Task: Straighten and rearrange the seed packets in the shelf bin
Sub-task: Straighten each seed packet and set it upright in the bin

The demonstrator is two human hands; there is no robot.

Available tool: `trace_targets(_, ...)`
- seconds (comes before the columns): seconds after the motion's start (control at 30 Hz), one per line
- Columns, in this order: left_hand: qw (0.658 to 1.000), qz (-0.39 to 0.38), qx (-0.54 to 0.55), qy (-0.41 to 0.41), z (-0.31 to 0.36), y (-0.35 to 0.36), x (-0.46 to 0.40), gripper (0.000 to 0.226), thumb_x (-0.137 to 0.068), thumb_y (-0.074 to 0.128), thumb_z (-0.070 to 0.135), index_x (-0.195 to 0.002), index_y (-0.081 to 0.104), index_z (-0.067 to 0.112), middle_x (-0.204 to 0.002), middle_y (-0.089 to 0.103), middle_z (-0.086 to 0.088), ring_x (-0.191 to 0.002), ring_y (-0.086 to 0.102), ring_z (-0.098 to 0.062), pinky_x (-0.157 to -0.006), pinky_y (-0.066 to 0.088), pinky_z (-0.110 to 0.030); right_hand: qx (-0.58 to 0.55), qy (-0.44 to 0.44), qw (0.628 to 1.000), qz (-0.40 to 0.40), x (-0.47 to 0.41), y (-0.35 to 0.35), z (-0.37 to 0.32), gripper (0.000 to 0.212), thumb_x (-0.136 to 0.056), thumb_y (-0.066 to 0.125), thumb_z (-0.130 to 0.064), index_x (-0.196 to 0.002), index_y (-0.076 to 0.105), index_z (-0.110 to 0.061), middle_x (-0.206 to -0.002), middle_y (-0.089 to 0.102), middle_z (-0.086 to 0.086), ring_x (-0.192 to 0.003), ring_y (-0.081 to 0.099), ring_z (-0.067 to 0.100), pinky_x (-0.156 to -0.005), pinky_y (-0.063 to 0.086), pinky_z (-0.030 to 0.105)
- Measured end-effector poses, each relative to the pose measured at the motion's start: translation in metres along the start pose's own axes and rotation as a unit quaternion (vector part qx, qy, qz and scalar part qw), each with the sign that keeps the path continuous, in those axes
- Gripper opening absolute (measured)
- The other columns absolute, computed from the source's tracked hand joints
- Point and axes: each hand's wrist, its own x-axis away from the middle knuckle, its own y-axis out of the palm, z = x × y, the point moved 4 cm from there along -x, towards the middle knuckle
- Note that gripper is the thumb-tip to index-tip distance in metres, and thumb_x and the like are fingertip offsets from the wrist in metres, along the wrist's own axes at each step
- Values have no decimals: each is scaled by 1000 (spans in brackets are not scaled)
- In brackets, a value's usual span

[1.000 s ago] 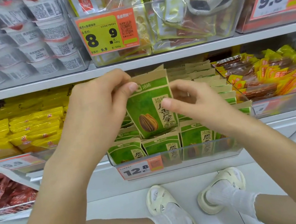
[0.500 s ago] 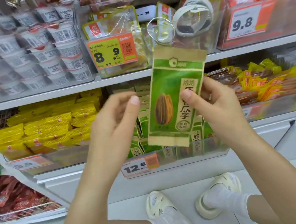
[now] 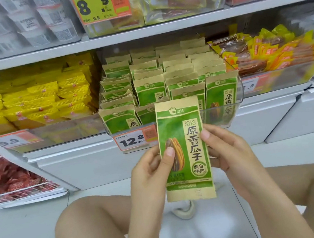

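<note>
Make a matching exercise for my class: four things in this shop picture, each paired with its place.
Things:
1. held seed packet
2. yellow snack packs
3. 12.8 price tag
4. red-and-yellow snack packs

Places:
A. bin left of the seed bin
B. front of the seed bin
C. bin right of the seed bin
D. between left hand and right hand

Pairs: 1-D, 2-A, 3-B, 4-C

Shop aisle, stocked shelf bins (image 3: pixel 221 107), orange price tags (image 3: pixel 133 140), packaged snacks (image 3: pixel 33 104)

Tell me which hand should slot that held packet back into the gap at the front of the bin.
Probably the right hand: it grips the held packet on the edge toward the front-row gap in the bin, reaching it without crossing. The left hand grips the far edge.
</note>
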Motion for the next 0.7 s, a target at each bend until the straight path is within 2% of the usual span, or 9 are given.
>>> trace_targets(0.1,995,85,-43,32,-9,-3,-1,23,-84,70,15,-101,55,19,-88,76,5,-84,71,-17,-68,55,-25,-7,-1,999,41,7,2,7,37,-76,68,-33,-109,68,-15,-89,74,5,-74,68,13,-63,56,28)
trace_targets(0.17,993,94,-51,54,-9,1,-2,21,-87,71,12,-91,51,18,-88,74,7,-83,69,-14,-67,52,-22,-7,-21,998,61,7,7,6,38,-74,65,-32,-106,67,-13,-79,73,-1,-69,67,8,-61,54,25)
trace_targets(0.27,992,83,-58,77,-11,8,-1,14,-84,65,29,-92,54,24,-91,71,14,-82,66,-6,-71,49,-21,4,-59,997,58,7,14,2,30,-76,76,-26,-102,67,-14,-83,74,-2,-70,67,6,-59,53,21)
trace_targets(0.33,991,74,-78,79,-11,11,1,27,-77,64,43,-97,53,29,-90,69,21,-82,64,1,-73,47,-21,26,-66,996,58,8,18,5,31,-74,68,-31,-101,65,-16,-90,75,0,-73,66,8,-61,52,22)
trace_targets(0.4,994,50,-73,65,-11,13,3,45,-66,66,56,-100,51,30,-89,69,22,-82,64,2,-74,47,-20,35,-64,996,59,9,20,7,28,-74,65,-33,-96,63,-16,-88,74,-3,-70,65,6,-59,49,20)
trace_targets(0.47,997,20,-61,49,-11,12,1,54,-60,70,56,-102,50,27,-91,70,19,-83,65,1,-75,50,-23,26,-60,997,51,10,23,6,24,-78,61,-35,-89,61,-14,-79,71,-7,-66,64,6,-54,50,20)
trace_targets(0.57,999,-17,-37,27,-11,10,-1,59,-58,78,47,-102,51,21,-94,71,11,-87,66,-8,-83,56,-43,21,-55,998,38,12,26,0,29,-85,64,-40,-82,59,-12,-70,66,-9,-64,62,5,-51,49,20)
trace_targets(0.6,999,-21,-20,19,-12,9,-1,59,-58,79,46,-102,52,19,-92,71,9,-86,65,-10,-83,55,-42,19,-54,998,35,12,26,-2,31,-85,63,-41,-81,60,-10,-69,65,-8,-64,62,5,-51,49,19)
trace_targets(0.7,999,-31,29,-9,-11,12,1,59,-59,75,47,-101,55,11,-85,69,5,-79,64,-8,-70,51,-20,16,-57,998,35,11,27,-5,40,-86,61,-41,-83,61,-1,-73,66,4,-70,63,9,-59,52,22)
